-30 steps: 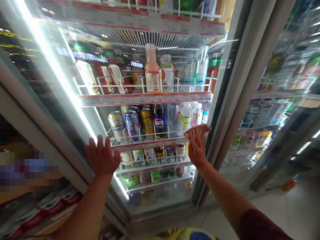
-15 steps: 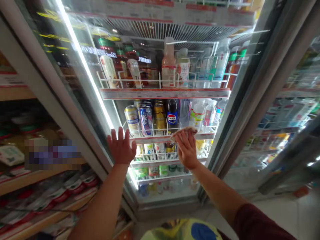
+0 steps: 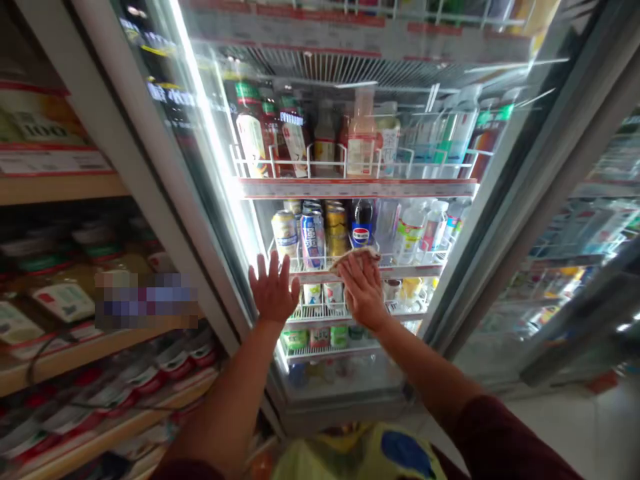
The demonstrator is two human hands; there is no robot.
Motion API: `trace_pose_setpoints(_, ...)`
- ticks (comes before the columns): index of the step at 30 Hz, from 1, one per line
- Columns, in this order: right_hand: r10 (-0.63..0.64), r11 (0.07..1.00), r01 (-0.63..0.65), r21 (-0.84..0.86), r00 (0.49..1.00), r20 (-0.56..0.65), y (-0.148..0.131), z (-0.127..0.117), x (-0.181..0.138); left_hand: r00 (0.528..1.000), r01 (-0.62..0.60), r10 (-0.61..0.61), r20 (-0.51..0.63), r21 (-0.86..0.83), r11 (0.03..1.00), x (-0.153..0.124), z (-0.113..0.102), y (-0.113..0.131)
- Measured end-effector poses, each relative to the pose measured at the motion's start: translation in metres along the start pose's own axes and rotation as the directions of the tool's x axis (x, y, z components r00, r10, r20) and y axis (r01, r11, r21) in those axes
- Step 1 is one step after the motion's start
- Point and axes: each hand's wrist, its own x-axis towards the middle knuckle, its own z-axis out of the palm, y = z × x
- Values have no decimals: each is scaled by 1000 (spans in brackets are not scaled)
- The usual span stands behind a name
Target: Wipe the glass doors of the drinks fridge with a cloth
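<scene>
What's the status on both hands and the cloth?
Left hand open, palm toward glass door. Right hand flat over cloth. Glass stands between hands and drinks.

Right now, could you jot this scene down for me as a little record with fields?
Left hand: raised, fingers spread, palm toward the glass door; contact is hard to tell
Right hand: laid over a cloth, fingers extended
Cloth: pale, crumpled, under the right hand's fingers, at the glass door
Behind the glass: wire shelves of drinks, including a dark bottle with a blue label, a blue can and a gold can
Lighting: bright strip along the cooler's left side
Far left: shelves with wooden edges, holding packaged goods
</scene>
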Motion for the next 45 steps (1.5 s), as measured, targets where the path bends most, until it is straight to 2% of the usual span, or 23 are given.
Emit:
trace_pose_setpoints(2,5,1000,-6,10,1000,7,-3,0,15,999,34,-34,17,0,999,-1,0,0)
trace_pose_setpoints(4,64,998,-64,2,997,-34,1,-4,49,998,53,-53,28,-6,999,-1,0,1)
trace_pose_setpoints(7,115,993,-118,-16,986,-124,3,-8,85,1000,3,-2,-9,5,1000,0,-1,1)
trace_pose_setpoints(10,84,996,-86,-8,988,-128,-15,1,67,999,-22,23,-40,16,1000,0,-2,1)
trace_pose_setpoints(12,4,1000,-3,5,997,-81,-32,11,45,999,-17,17,-33,14,1000,0,-2,0)
trace_pose_setpoints(14,-78,997,79,6,996,-39,-44,15,41,999,-24,24,-28,11,1000,1,-2,-1)
trace_pose_setpoints(16,-97,995,97,-11,995,-25,-47,11,61,999,-40,40,-33,7,999,1,-3,0)
trace_pose_setpoints(18,-52,998,51,-34,998,-42,-44,5,92,998,-41,41,-36,-2,999,2,-3,1)
trace_pose_setpoints(20,-14,999,11,-35,997,-76,-40,2,109,999,-23,23,-25,-21,1000,2,-3,2)
trace_pose_setpoints(23,8,1000,-9,-9,995,-100,-41,9,86,1000,2,-3,-17,-76,997,1,-2,0)
trace_pose_setpoints(25,-6,1000,6,5,998,-68,-45,17,55,1000,-15,12,-28,-98,995,2,-3,-2)
trace_pose_setpoints(27,-61,998,61,22,998,-4,-45,20,39,998,-48,45,-42,-82,995,5,-6,-1)
trace_pose_setpoints(29,-107,994,106,36,994,36,-41,16,47,997,-55,52,-49,-59,997,9,-11,4)
trace_pose_setpoints(31,-114,993,113,41,993,40,-35,11,70,998,-9,3,-65,-94,996,15,-17,17)
trace_pose_setpoints(33,-98,994,97,47,994,36,-32,9,88,995,23,-41,-88,-197,980,20,-23,35)
trace_pose_setpoints(35,-92,993,88,76,995,47,-35,13,88,996,-35,6,-90,-321,946,26,-27,56)
trace_pose_setpoints(38,-144,973,127,192,987,74,-44,22,61,994,-91,108,19,-416,905,34,-30,80)
trace_pose_setpoints(41,-209,933,173,315,974,83,-39,14,38,987,-7,68,147,-382,924,40,-30,90)
trace_pose_setpoints(43,-185,943,159,294,981,65,-21,-2,32,982,34,29,189,-322,946,40,-30,94)
trace_pose_setpoints(45,-74,983,72,169,997,6,7,-17,29,981,36,11,195,-236,971,37,-28,97)
